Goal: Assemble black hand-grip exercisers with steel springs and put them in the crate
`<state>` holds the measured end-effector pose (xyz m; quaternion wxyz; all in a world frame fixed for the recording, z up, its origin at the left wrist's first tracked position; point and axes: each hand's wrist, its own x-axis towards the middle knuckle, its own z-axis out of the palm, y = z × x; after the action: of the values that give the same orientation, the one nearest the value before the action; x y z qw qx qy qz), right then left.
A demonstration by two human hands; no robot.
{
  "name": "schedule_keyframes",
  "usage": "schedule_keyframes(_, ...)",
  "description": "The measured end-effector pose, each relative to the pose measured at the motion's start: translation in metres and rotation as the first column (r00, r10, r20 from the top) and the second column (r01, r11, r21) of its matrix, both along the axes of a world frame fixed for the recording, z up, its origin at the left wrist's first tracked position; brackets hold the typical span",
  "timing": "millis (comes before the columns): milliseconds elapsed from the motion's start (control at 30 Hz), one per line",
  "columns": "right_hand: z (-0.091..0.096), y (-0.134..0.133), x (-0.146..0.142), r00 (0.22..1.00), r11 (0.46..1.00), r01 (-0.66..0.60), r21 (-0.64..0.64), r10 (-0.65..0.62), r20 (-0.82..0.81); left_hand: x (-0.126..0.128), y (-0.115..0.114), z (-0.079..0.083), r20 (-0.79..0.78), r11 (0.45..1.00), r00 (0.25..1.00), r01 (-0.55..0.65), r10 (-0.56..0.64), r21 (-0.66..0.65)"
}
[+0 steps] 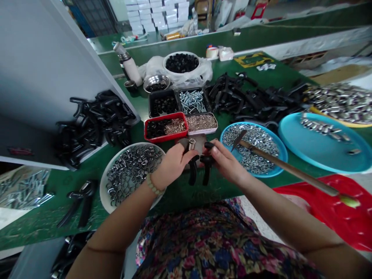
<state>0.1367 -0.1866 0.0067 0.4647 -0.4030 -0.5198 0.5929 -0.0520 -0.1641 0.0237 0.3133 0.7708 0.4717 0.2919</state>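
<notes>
Black spring clamp (206, 172), centre of frame, gripped by left hand (174, 164) and right hand (228, 162), both closed on it; steel coil spring (191, 144) showing on top, clamp's head partly hidden by fingers; white bowl of steel rings (102, 190) lower left; blue tray of steel nuts (286, 155) right.

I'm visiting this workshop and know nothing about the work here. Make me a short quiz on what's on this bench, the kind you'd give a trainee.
1. What fills the white bowl beside the left hand? A: black caps. B: silver rings. C: loose screws.
2. True or false: the beaded bracelet is on the right wrist.
3. What does the right hand hold together with the left hand?

Key:
1. B
2. False; it is on the left wrist.
3. A black-handled plier-like clamp.
</notes>
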Motion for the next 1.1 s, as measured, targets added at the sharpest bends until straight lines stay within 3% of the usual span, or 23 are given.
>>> schedule_keyframes(267,0.013,0.005,-0.010,0.991,0.990,0.034,-0.137,-0.016,0.133,0.001,-0.009,0.004,-0.120,0.994,0.989,0.083,-0.091,-0.075)
schedule_keyframes(500,0.019,0.011,-0.003,0.894,0.990,-0.126,0.070,0.083,0.441,-0.006,-0.002,-0.002,-0.412,0.979,0.888,0.193,-0.204,-0.068)
schedule_keyframes(600,0.020,0.011,-0.010,0.859,0.980,-0.173,0.100,0.101,0.502,-0.002,-0.004,-0.006,-0.433,0.967,0.865,0.233,-0.253,-0.100)
schedule_keyframes(800,0.006,0.000,-0.022,0.918,1.000,0.029,0.011,-0.031,0.396,0.004,-0.006,-0.013,-0.332,0.987,0.932,0.119,-0.147,-0.104)
schedule_keyframes(900,-0.004,-0.001,-0.027,0.941,0.994,0.104,-0.028,-0.089,0.327,0.001,0.000,-0.013,-0.330,0.989,0.933,0.124,-0.146,-0.087)
schedule_keyframes(1100,-0.018,-0.005,-0.043,0.900,0.941,0.329,0.075,-0.337,0.276,0.007,0.002,-0.011,-0.364,0.992,0.923,0.121,-0.125,-0.034)
